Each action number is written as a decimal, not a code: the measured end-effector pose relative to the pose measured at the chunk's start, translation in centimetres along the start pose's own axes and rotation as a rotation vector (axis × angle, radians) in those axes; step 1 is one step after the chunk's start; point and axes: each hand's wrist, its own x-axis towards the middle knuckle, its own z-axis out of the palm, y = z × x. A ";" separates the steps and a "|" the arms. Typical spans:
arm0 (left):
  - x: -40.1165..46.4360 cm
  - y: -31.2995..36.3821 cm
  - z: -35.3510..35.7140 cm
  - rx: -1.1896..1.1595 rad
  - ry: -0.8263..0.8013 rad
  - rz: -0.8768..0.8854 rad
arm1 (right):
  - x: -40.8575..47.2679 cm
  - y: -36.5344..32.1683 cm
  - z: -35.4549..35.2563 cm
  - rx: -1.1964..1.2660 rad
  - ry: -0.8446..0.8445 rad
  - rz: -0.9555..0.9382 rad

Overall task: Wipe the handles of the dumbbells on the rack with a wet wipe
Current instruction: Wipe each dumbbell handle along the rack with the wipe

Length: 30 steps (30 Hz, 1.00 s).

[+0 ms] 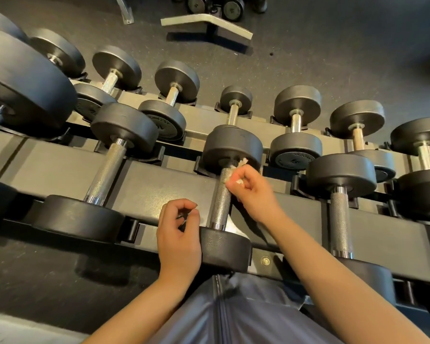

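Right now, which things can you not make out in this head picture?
- Underside of the knurled handle: turned away from the head camera.
- Most of the wet wipe: hidden by the right hand.
- Whether the left hand pinches anything: too small.
- Leftmost dumbbell: cut by the frame edge.

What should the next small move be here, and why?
Probably draw the right hand down the handle toward the near end: it pinches the wet wipe at the far end, leaving the knurled length below uncovered. The left hand holds nothing.
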 end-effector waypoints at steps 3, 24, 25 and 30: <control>0.0 0.1 0.0 -0.003 -0.008 -0.010 | -1.8 0.9 -0.7 0.080 -0.279 0.010; -0.2 0.6 0.4 -0.032 0.052 -0.054 | -2.6 1.2 -0.5 0.129 -0.303 0.221; -0.2 0.6 0.3 -0.023 0.053 -0.043 | -3.3 1.1 -0.6 0.036 -0.368 0.180; 0.0 0.6 0.3 -0.039 0.053 -0.060 | -2.7 -1.1 -0.2 -0.517 -0.211 -0.160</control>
